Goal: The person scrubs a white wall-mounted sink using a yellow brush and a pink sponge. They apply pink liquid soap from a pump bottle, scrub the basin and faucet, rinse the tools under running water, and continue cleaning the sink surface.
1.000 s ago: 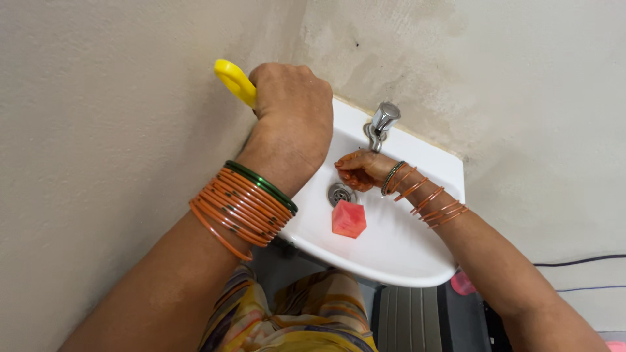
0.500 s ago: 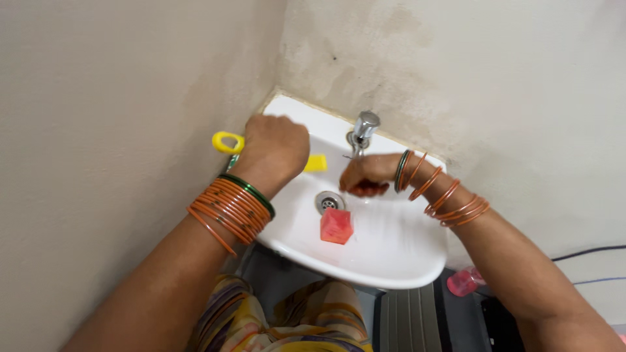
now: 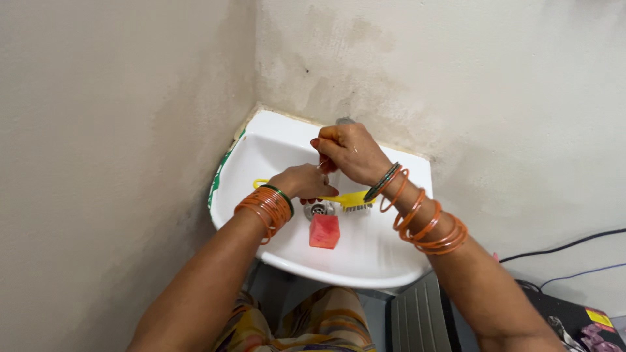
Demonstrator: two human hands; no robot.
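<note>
One white sink (image 3: pixel 391 261) is holding a pink soap block (image 3: pixel 324 231) beside its drain (image 3: pixel 317 210). Left hand (image 3: pixel 302 182) is gripping a yellow brush (image 3: pixel 349 199) over the basin, while the right hand (image 3: pixel 349 152) is curling closed around the tap.

Both my arms are bare, with no sleeves. On my left wrist I see a tight stack of thin orange bangles (image 3: pixel 266 207) edged by one dark green bangle (image 3: pixel 284 194). My right wrist carries a dark bangle (image 3: pixel 385 180) nearest the hand (image 3: pixel 349 152), then loose orange bangles (image 3: pixel 427 225) spread up the forearm. Below, my clothing (image 3: pixel 306 322) is yellow cloth with striped patterns.
</note>
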